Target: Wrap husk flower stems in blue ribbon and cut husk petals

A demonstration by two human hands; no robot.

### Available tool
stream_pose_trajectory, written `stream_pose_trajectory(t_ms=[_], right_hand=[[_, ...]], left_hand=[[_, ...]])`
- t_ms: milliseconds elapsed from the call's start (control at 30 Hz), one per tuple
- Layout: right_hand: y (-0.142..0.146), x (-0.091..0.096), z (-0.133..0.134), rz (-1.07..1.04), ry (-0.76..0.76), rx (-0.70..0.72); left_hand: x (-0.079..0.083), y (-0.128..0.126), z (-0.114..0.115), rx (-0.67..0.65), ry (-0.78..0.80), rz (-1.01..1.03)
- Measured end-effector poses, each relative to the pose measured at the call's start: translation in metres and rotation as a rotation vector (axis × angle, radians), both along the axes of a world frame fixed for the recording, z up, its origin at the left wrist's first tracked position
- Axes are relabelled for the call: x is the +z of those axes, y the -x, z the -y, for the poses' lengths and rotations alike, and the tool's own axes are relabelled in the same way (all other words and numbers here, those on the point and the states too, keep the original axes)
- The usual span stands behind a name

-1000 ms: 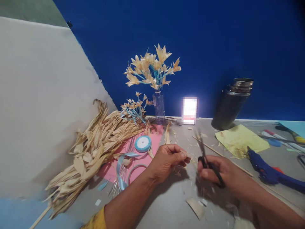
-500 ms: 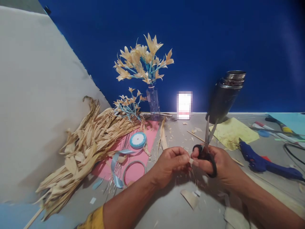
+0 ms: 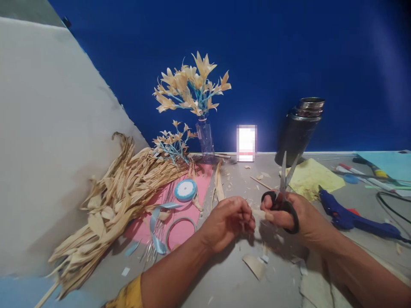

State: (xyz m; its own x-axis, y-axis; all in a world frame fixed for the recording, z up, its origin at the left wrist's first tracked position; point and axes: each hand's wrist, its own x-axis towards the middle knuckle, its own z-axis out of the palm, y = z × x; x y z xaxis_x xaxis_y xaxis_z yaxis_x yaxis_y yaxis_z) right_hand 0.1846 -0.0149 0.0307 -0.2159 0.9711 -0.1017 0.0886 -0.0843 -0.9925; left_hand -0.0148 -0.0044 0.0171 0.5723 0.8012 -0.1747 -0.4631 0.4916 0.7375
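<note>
My right hand (image 3: 297, 214) is closed around a pair of scissors (image 3: 283, 182) with black handles. The blades point up and stand apart. A small pale strip of corn husk (image 3: 258, 212) shows at the thumb and fingertips of this same hand, reaching toward my left. Just beside it, my left hand (image 3: 229, 222) is loosely curled, fingers a little apart, and I see nothing held in it. On the grey tabletop below lies a cut piece of husk (image 3: 255, 266) with small scraps around it.
At left lies a heap of dried corn husks (image 3: 105, 205). Ribbon spool (image 3: 185, 190) and wires rest on pink paper (image 3: 202, 182). Behind stand husk flowers (image 3: 189, 85) in a clear bottle (image 3: 205, 139) and a dark flask (image 3: 298, 132). A blue glue gun (image 3: 343, 214) is right, near yellow paper (image 3: 321, 175).
My left fingers have come away from the small husk strip and loosened. The right hand has moved slightly right with the scissors and the strip. The view has shifted a little.
</note>
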Motion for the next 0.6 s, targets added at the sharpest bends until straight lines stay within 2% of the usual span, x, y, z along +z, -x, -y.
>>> stream_pose_trajectory(t_ms=[267,367,500,600], right_hand=[[0.009,0.004,0.002,0.124,-0.092,-0.015],[0.004,0.008,-0.002,0.106,-0.113,-0.155],[-0.015,0.007,-0.016,-0.032,-0.108,-0.449],[-0.028,-0.001,-0.028,-0.169,-0.11,-0.521]], left_hand=[[0.004,-0.011,0.009,0.179,-0.181,-0.332],[0.012,-0.005,0.002,0.2,-0.216,-0.448],[0.024,-0.012,-0.033,0.154,-0.363,-0.656],[0.025,-0.04,-0.075,0.172,-0.482,-0.877]])
